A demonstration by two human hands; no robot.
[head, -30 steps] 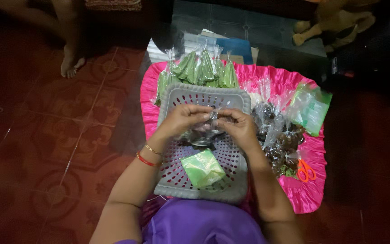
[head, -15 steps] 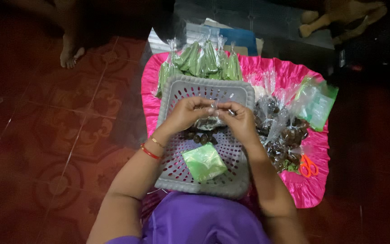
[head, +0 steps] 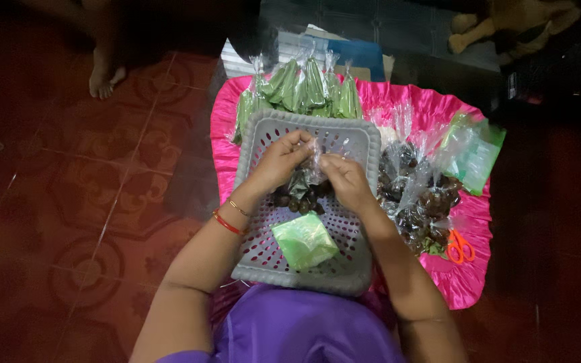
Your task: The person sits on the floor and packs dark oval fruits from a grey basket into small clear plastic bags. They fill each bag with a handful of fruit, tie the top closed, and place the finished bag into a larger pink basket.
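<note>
Both hands meet over a grey perforated basket [head: 263,259] that lies on a pink satin tray [head: 462,275]. My left hand [head: 278,163] and my right hand [head: 343,179] pinch the gathered neck of a small clear plastic bag of dark brown fruits [head: 302,191], which hangs down between them into the basket. A folded stack of green plastic bags [head: 304,240] rests in the basket just below the hands.
Clear bags of green pods [head: 304,91] stand at the tray's far edge. Filled bags of dark fruits [head: 418,198] pile up at the right, with a green bag pack [head: 475,154] and orange scissors [head: 460,247]. Another person's bare foot [head: 104,75] rests on the red tiles.
The bag has dropped lower between my hands and its neck is now drawn together. My left hand has lifted slightly, and my right hand has moved down and left.
</note>
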